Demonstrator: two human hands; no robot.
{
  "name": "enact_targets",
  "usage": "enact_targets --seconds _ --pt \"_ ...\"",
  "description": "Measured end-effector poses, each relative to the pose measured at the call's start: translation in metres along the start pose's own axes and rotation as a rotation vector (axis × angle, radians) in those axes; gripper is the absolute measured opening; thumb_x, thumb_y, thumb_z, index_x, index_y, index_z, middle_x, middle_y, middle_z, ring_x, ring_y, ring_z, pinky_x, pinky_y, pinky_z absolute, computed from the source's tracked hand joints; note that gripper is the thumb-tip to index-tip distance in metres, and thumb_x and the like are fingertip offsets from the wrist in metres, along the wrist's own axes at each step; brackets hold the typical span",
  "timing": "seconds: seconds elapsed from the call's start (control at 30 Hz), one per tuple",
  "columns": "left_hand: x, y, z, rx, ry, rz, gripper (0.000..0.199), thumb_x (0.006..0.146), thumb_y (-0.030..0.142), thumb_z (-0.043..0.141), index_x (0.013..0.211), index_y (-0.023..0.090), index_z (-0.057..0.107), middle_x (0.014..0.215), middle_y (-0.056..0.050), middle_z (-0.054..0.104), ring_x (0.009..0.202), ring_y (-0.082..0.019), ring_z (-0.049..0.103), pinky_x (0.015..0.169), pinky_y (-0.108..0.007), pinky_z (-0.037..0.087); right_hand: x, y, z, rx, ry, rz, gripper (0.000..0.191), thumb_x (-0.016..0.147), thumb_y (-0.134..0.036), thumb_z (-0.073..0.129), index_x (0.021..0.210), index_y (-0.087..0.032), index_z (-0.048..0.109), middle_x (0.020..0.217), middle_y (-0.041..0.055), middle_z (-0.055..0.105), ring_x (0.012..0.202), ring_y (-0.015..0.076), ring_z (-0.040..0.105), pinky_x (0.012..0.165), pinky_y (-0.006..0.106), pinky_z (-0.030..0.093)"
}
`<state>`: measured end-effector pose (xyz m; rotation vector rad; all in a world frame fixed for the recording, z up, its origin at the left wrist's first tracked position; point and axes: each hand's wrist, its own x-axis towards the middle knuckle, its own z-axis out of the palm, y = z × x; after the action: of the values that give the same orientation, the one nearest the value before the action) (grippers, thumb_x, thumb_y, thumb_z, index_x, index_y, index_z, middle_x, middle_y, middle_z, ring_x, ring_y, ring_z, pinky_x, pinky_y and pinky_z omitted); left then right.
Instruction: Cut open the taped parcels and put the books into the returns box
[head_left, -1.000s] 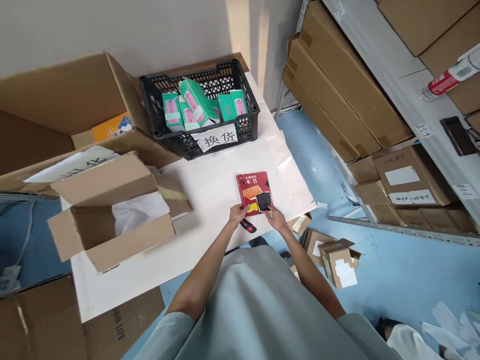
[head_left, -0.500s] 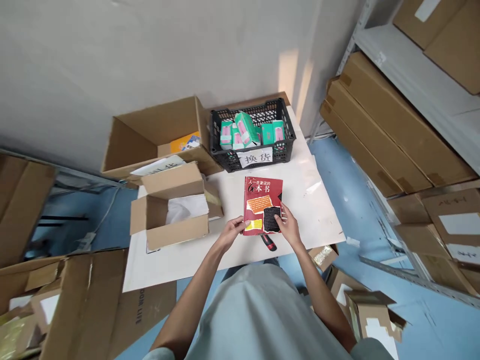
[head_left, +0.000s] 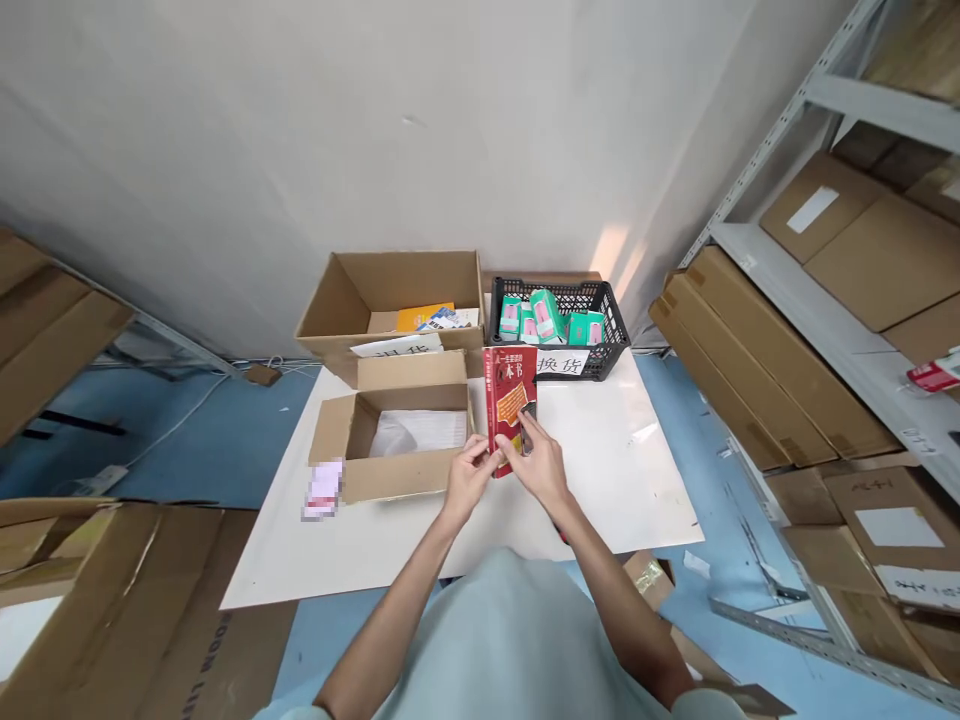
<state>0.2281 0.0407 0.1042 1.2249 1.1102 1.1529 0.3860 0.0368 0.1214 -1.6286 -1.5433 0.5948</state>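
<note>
A red book (head_left: 512, 376) with Chinese lettering stands tilted over the table, its spine turned partly towards me. My left hand (head_left: 471, 474) grips its lower left edge by the spine. Across the lower front cover lies my right hand (head_left: 541, 462), its fingers on the cover and its thumb near the spine. Left of the hands, an open small carton (head_left: 409, 476) holds white papers and a clear wrap. A red and black tool (head_left: 561, 534) is mostly hidden under my right forearm.
Behind are a large open carton (head_left: 315, 335) with orange and blue packets inside, and a black plastic crate (head_left: 616, 340) holding several green boxes. Metal shelving (head_left: 757, 250) with cartons stands at the right. A big carton (head_left: 176, 580) sits lower left of the white table (head_left: 277, 560).
The book has turned from facing me flat to an angle showing its spine. My hands have come closer together on it. My view has shifted, bringing more of the wall into sight.
</note>
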Motion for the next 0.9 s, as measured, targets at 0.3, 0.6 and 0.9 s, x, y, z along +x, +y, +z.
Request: enact_targets --seconds 0.3,0.6,0.9 --pt "-0.006 0.006 -0.044 0.150 -0.073 0.184 0.047 0.091 0.049 0.081 0.131 0.023 0.081 0.128 -0.013 0.069 0.107 -0.023 0.071 0.096 -0.036 0.061 0.017 -0.055 0.037 0.169 0.142 0.246 0.041 0.098 -0.058 0.060 0.109 -0.022 0.076 0.098 0.0104 0.084 0.095 0.0314 0.078 0.091 0.041 0.062" --pt "-0.004 0.046 -0.197 -0.188 -0.250 -0.168 0.076 0.080 0.076 0.086 0.131 0.019 0.081 0.136 -0.019 0.078 0.132 -0.039 0.072 0.110 -0.048 0.061 -0.020 -0.097 0.018 0.897 -0.190 0.305 0.055 0.082 -0.059 0.089 0.121 -0.022 0.078 0.119 0.0107 0.085 0.112 0.0373 0.081 0.100 0.051 0.066" --pt "-0.022 0.065 -0.224 -0.264 -0.239 -0.208 0.070 0.073 0.069 0.094 0.119 0.018 0.085 0.124 -0.016 0.083 0.114 -0.039 0.080 0.093 -0.047 0.068 -0.022 -0.115 0.057 0.865 -0.279 0.309 0.064 0.080 -0.064 0.089 0.128 -0.023 0.078 0.126 0.0112 0.084 0.120 0.0376 0.079 0.102 0.050 0.066"
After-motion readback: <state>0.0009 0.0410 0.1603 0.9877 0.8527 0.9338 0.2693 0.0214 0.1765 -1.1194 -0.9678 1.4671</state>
